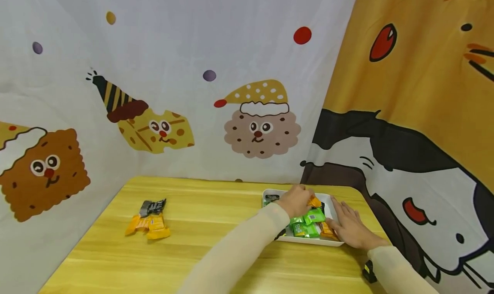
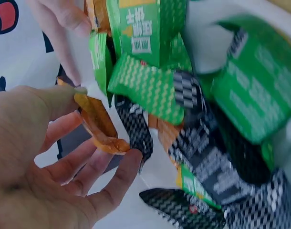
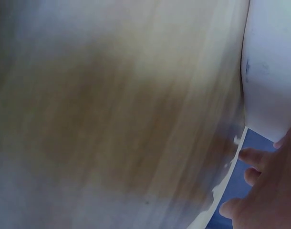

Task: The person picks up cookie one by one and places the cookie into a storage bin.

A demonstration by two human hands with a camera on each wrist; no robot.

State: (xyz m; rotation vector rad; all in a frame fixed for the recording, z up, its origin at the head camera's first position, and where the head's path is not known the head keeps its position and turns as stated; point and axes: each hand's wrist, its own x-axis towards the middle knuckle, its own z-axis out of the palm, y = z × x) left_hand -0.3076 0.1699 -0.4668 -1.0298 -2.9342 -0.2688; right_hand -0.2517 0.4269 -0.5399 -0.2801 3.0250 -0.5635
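A white tray on the right of the table holds several small wrapped snack packets, among them a green packet and black checkered ones. Over the tray, my left hand pinches an orange snack packet between thumb and fingers; a black checkered packet lies right by its fingertips. My right hand rests along the tray's right edge, fingers extended. In the right wrist view, that hand shows at the lower right, beside the tray's white side.
Away to the left on the wooden table lies a small group: a black packet with orange packets just in front of it. A printed cloth hangs behind the table and another at the right.
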